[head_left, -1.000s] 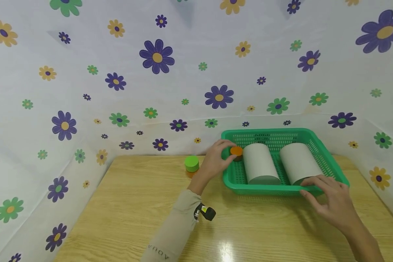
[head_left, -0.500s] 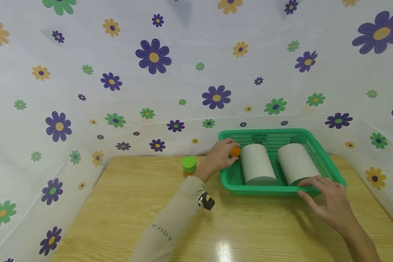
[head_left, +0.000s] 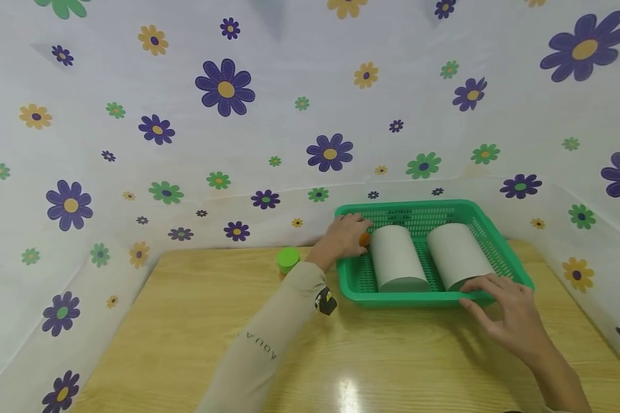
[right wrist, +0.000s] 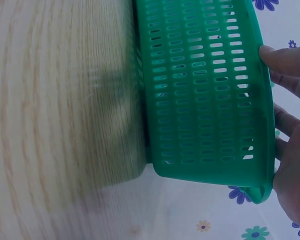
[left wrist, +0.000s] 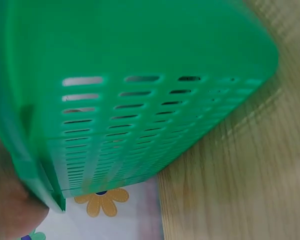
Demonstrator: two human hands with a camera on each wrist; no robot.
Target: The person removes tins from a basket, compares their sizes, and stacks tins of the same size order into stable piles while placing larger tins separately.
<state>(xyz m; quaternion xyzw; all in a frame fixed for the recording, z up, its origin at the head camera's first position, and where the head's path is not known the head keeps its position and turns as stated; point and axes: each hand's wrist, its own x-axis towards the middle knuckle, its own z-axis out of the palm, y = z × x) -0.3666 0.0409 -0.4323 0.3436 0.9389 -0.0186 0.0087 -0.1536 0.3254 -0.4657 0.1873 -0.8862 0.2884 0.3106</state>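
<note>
In the head view, my left hand (head_left: 343,236) reaches over the left rim of a green plastic basket (head_left: 392,297). Its thumb and fingers pinch a small round orange-topped piece (head_left: 364,239), mostly hidden by the hand. Two white cylinder-like pieces (head_left: 400,258) lie side by side in the basket. At the front right corner, my right hand (head_left: 511,312) grips the basket's rim; the right wrist view has its thumb (right wrist: 282,59) on the near side and the fingers beyond. The left wrist view is filled by the slotted basket wall (left wrist: 140,45), with part of the left hand at the lower left.
The basket stands on a wooden table (head_left: 186,332) near its back edge. Left of it, partly behind the left sleeve (head_left: 274,327), is a green-topped round piece (head_left: 288,258) with orange below. A white flower-printed cloth (head_left: 268,132) hangs around the back and sides.
My left hand has turned over the orange-topped piece, which is now more hidden. The left forearm covers more of the green-topped piece. My right hand stays at the rim; the head view has shifted slightly.
</note>
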